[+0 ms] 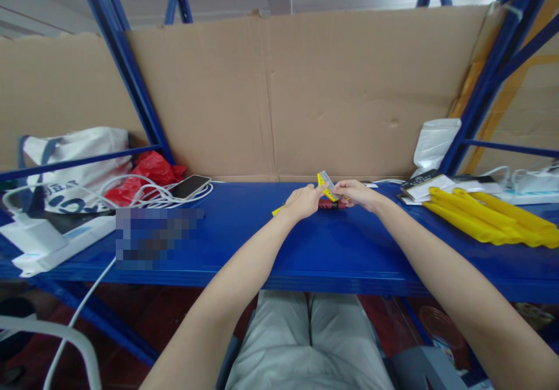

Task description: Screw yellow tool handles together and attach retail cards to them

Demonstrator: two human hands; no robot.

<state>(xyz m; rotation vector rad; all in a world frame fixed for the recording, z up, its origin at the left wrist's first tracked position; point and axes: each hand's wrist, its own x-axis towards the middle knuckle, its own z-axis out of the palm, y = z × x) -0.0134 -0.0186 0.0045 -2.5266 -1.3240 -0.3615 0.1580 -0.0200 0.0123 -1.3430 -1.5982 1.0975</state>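
Note:
Over the blue tabletop (pixel 236 221), my two hands meet at a small flat piece with a yellow edge and a clear or silvery face (pixel 325 185), perhaps a plastic case. My right hand (pixel 356 194) pinches its right side between thumb and fingers. From the left, my left hand (pixel 304 201) has its closed fingers on the yellow edge. Just under the hands lies a red and black object (pixel 328 204), partly covered, its kind unclear. A yellow strip (pixel 277 211) pokes out beside my left hand.
Yellow folded pieces (pixel 484 215) lie at the right near black and white cards (pixel 425 185). At the left are a phone (pixel 191 187), white cables (pixel 151 192), a red plastic bag (pixel 146 174), a cloth bag (pixel 87 169) and a power strip (pixel 70 247). A cardboard sheet (pixel 332 99) stands behind.

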